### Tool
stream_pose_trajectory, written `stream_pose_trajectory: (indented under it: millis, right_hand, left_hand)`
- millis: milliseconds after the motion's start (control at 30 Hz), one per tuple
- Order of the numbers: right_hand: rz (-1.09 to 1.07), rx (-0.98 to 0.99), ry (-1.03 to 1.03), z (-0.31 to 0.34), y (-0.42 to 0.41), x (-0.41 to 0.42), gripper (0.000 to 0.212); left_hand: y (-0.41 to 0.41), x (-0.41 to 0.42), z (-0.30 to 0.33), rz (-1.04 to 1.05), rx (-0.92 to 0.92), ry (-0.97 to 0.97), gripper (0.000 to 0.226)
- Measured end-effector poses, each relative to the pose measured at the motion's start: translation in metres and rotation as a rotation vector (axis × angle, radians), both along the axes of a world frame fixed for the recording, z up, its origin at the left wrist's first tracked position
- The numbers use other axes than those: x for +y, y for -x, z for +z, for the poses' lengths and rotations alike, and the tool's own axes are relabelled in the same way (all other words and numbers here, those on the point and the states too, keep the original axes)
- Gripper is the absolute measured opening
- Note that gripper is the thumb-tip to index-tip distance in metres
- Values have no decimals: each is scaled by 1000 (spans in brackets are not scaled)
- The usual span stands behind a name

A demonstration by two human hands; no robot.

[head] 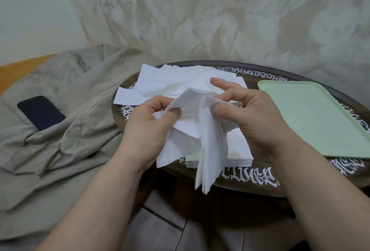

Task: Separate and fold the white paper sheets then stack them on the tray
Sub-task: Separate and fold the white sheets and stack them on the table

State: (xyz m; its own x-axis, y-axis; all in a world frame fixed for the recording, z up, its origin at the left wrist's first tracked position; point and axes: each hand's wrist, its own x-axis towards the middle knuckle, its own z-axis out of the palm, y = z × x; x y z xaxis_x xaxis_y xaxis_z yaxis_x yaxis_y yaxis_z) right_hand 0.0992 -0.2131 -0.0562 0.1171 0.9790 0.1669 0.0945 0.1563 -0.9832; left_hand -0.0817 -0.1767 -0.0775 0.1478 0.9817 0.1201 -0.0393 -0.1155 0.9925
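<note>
Both hands are raised over the near part of the round dark table [250,178], and between them they hold a small bunch of white paper sheets [204,150]; the left hand [148,126] pinches one sheet at its upper corner with thumb and curled fingers, while the right hand [246,114] pinches the remaining layers with thumb and middle fingers, its index finger stretched forward and free. The bunch hangs down from the two grips toward the table edge, and its lower corners fan apart into several thin layers.

More loose sheets [164,84] lie spread at the far side of the table; a neat stack [238,150] of the same paper lies under the hands, partly hidden. The pale green tray [312,114] rests on the right side of the table, and I see nothing on it.

I judge this paper to be very light, soft and limp, like tissue; it will not keep its shape, it clings layer to layer, and it may tear if pulled hard; so the best place to take hold is a corner or edge, where one layer can be rubbed loose and peeled slowly.

On the left, a dark phone [41,111] lies on beige cloth [70,82].
</note>
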Motion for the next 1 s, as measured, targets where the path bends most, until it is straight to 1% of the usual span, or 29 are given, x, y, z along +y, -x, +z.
stream_pose_trajectory:
  millis: [100, 167, 267, 300, 400, 467, 500, 567, 633, 667, 733, 867, 900, 1000]
  right_hand:
    - [25, 59, 23, -2, -1, 1, 18]
    - [19, 56, 46, -2, -2, 0, 11]
    - [-7, 58, 62, -1, -6, 0, 10]
    - [-16, 64, 64, -1, -8, 0, 11]
    - [-35, 87, 66, -2, -10, 1, 10]
    - [-54, 97, 51, -3, -11, 1, 5]
    - [-64, 106, 42, -2, -12, 1, 4]
    - [-74, 129, 31, 1, -14, -1, 4]
    - [-57, 124, 19, 5, -16, -3, 4]
    - [-36, 109, 13, 6, -16, -3, 4]
    - [29, 75, 14, 7, -14, -4, 4]
    - [178, 33, 75, 5, -12, -7, 3]
    - [196, 30, 85, 5, -12, -8, 3]
    - [151, 28, 84, 3, -12, -5, 4]
  left_hand:
    - [1, -1, -1, -49, 53, -23, 40]
    - [2, 0, -2, -61, 114, -50, 38]
    - [5, 1, -3, -97, 248, -81, 26]
    - [7, 1, -3, -124, 277, -70, 29]
    - [10, 2, -4, -213, 280, -10, 50]
    - [10, 3, -6, -198, 281, -13, 57]
    - [10, 3, -7, -152, 276, -38, 57]
    - [10, 7, -7, 5, 254, -91, 63]
    - [11, 12, -7, 140, 166, -103, 63]
    - [12, 14, -7, 194, 119, -100, 62]
    - [10, 14, -6, 237, 90, -94, 60]
    - [4, 6, -2, 164, 132, -85, 63]
    - [3, 4, -2, 142, 152, -94, 60]
    - [4, 3, -1, 17, 155, -105, 41]
